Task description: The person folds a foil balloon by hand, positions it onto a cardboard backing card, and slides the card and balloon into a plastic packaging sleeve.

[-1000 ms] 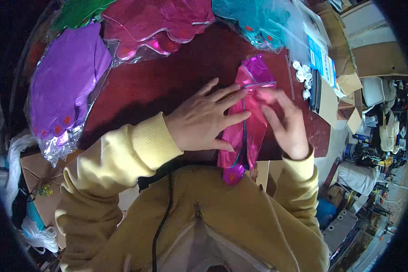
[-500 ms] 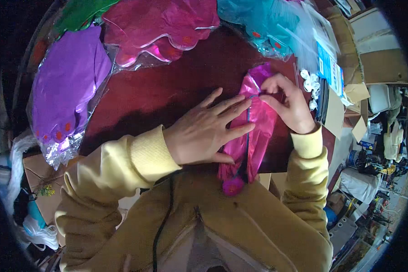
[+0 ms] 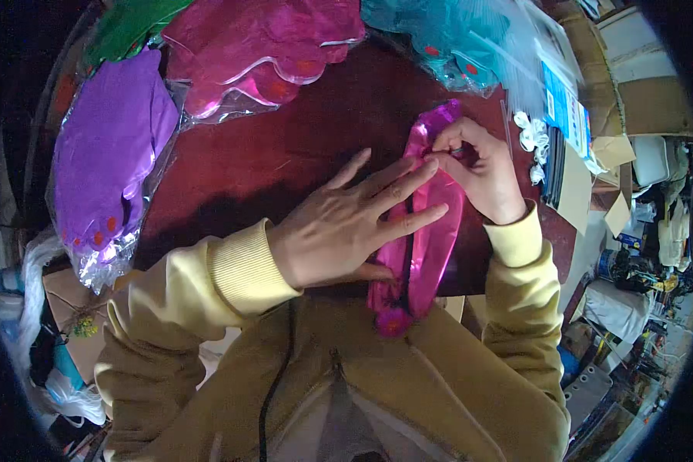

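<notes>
A folded magenta foil balloon [image 3: 427, 239] lies lengthwise on the dark red table [image 3: 285, 154], its lower end hanging over the near edge. My left hand [image 3: 346, 223] presses flat on its left side, fingers spread. My right hand [image 3: 477, 169] pinches the foil near the balloon's upper end, fingers curled. A thin dark line, perhaps a straw or string, runs down the balloon's middle.
Stacks of foil balloons in clear bags lie at the table's far side: purple [image 3: 108, 146], magenta [image 3: 262, 38], teal [image 3: 439, 31] and green [image 3: 131, 23]. Small white pieces [image 3: 531, 138] and blue packets [image 3: 562, 108] sit at the right. Cardboard boxes [image 3: 639, 85] stand beyond.
My right hand moved from lying loosely over the balloon's middle up to its upper end and closed into a pinch. The left hand stayed pressed on the foil.
</notes>
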### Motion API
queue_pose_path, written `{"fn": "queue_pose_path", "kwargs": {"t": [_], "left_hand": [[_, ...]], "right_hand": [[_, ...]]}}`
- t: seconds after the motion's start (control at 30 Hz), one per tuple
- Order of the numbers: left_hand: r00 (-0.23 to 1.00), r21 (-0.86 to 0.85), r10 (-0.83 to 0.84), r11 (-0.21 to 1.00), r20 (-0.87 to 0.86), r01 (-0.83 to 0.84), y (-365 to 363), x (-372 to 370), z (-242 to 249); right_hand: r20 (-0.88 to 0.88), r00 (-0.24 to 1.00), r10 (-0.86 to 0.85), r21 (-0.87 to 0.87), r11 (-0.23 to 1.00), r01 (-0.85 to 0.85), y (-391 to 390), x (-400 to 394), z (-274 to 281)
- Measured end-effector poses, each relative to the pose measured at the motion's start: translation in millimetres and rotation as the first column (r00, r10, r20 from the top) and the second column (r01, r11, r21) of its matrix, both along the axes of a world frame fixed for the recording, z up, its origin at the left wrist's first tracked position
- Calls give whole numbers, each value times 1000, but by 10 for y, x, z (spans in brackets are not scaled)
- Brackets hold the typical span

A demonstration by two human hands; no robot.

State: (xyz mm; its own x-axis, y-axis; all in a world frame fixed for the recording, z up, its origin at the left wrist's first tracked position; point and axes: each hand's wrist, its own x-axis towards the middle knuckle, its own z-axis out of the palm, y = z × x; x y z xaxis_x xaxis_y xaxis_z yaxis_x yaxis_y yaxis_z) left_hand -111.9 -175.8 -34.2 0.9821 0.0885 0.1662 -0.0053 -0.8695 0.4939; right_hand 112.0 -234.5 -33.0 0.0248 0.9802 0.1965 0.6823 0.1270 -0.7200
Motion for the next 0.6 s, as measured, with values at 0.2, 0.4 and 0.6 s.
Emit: {"fn": "queue_pose_path", "kwargs": {"t": [0.2, 0.4, 0.6], "left_hand": [[998, 69, -40, 997, -45, 43, -14, 5, 0], [997, 72, -63, 995, -51, 67, -12, -3, -97], [996, 114, -67, 991, -59, 74, -5, -1, -80]], "right_hand": [[17, 1000, 2, -13, 1000, -2, 15, -18, 18], [-1, 1000, -4, 15, 1000, 4, 14, -31, -11], [54, 999, -7, -25, 1000, 8, -12, -13, -6]]}}
